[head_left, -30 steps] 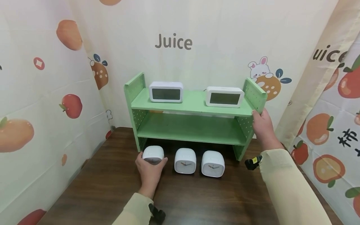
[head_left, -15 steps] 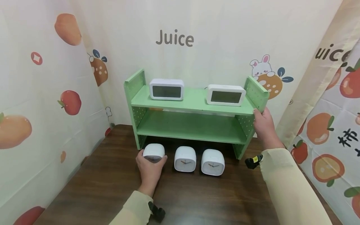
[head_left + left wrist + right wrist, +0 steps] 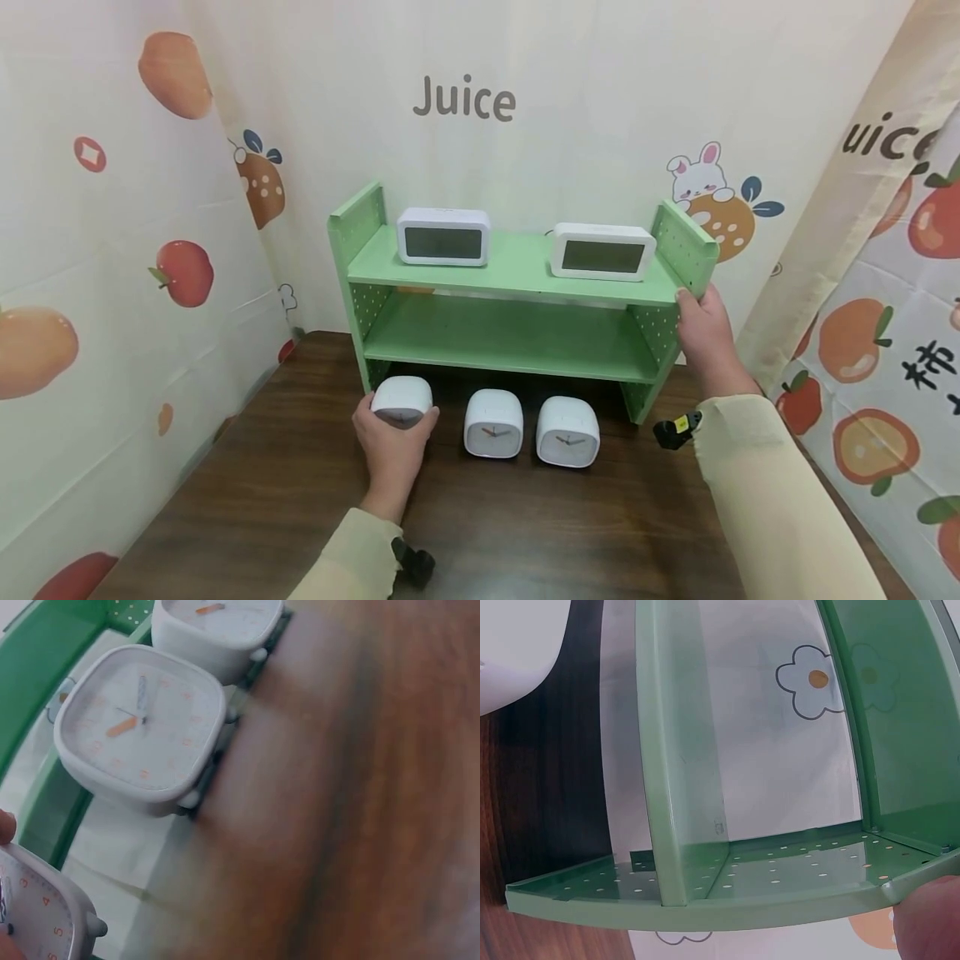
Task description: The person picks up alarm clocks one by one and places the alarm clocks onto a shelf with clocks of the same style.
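Head view: the left white clock (image 3: 402,393) is within the grip of the left hand (image 3: 393,446), thumb on its right side and fingers on its left, so it lies just ahead of the palm; I judge the coming move turns on that, with this hand clearly nearer. Its face points back toward the person, partly covered by the hand; the front is near square, so I read no long axis. It is low before the left end of the green rack (image 3: 510,337); whether it touches the desk (image 3: 525,533) I can't tell. To its right, apart, stand the middle white clock (image 3: 493,423) and right white clock (image 3: 567,432). The right hand (image 3: 705,337) has its grip clamped on the rack's right side panel.
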A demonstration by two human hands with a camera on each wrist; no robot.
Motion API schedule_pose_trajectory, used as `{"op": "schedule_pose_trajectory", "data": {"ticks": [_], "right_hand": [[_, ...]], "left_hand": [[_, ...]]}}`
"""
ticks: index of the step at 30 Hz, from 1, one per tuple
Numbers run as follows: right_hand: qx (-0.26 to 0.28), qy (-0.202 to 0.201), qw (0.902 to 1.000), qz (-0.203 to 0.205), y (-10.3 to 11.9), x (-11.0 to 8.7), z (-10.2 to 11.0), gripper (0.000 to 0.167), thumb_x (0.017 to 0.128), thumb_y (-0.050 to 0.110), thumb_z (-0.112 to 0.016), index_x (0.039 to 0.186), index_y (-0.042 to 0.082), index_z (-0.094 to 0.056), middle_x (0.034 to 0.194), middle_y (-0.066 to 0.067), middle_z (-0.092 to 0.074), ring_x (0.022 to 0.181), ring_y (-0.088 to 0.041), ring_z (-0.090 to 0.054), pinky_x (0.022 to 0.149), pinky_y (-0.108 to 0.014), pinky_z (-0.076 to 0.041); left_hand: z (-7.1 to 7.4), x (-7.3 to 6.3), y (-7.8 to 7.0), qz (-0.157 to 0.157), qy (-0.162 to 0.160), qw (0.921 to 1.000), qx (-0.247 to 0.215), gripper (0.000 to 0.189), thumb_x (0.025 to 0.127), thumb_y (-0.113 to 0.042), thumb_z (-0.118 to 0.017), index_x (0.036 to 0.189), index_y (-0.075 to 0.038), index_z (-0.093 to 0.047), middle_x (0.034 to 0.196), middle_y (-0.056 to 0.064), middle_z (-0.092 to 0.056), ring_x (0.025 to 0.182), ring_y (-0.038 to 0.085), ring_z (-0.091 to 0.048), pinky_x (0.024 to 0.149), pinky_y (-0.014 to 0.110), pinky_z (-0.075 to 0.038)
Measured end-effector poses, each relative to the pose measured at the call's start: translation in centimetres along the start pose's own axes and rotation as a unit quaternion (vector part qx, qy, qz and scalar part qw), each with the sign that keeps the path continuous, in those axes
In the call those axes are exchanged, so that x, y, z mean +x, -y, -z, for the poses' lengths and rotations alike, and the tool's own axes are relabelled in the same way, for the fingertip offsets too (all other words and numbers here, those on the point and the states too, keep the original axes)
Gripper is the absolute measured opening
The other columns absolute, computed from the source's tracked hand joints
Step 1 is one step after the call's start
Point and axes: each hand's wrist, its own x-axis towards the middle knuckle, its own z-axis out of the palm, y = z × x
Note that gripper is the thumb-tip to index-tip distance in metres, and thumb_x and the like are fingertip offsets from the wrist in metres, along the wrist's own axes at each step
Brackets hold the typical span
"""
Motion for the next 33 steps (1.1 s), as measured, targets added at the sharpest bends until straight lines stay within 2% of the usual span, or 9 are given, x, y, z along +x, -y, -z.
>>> {"op": "schedule_pose_trajectory", "data": {"ticks": [8, 17, 33], "right_hand": [[0.002, 0.004, 0.9999, -0.013, 0.6, -0.3, 0.0, 0.056, 0.113, 0.033, -0.025, 0.163, 0.009, -0.019, 0.154, -0.015, -0.038, 0.134, -0.022, -0.044, 0.115, -0.055, -0.032], [0.006, 0.006, 0.9999, -0.011, 1.1, -0.6, 0.0, 0.056, 0.113, 0.032, -0.024, 0.163, 0.009, -0.018, 0.157, -0.018, -0.036, 0.139, -0.026, -0.042, 0.117, -0.056, -0.030], [0.002, 0.004, 0.9999, -0.012, 0.5, -0.2, 0.2, 0.057, 0.113, 0.033, -0.023, 0.164, 0.009, -0.016, 0.159, -0.019, -0.034, 0.143, -0.029, -0.038, 0.118, -0.056, -0.028]], "left_hand": [[0.4, 1.0, -1.7, -0.018, -0.008, 0.9997, -0.012, 0.104, 0.077, -0.029, -0.092, 0.151, -0.005, -0.025, 0.148, 0.019, -0.029, 0.134, 0.036, -0.033, 0.109, 0.057, -0.032], [0.5, 2.8, -4.5, -0.050, -0.016, 0.9984, -0.023, 0.100, 0.077, -0.028, -0.092, 0.150, -0.007, -0.027, 0.146, 0.017, -0.032, 0.132, 0.034, -0.035, 0.105, 0.057, -0.037], [0.5, 5.2, -8.2, -0.051, -0.002, 0.9981, -0.034, 0.100, 0.080, -0.033, -0.089, 0.153, -0.011, -0.024, 0.149, 0.012, -0.030, 0.134, 0.030, -0.035, 0.105, 0.054, -0.044]]}}
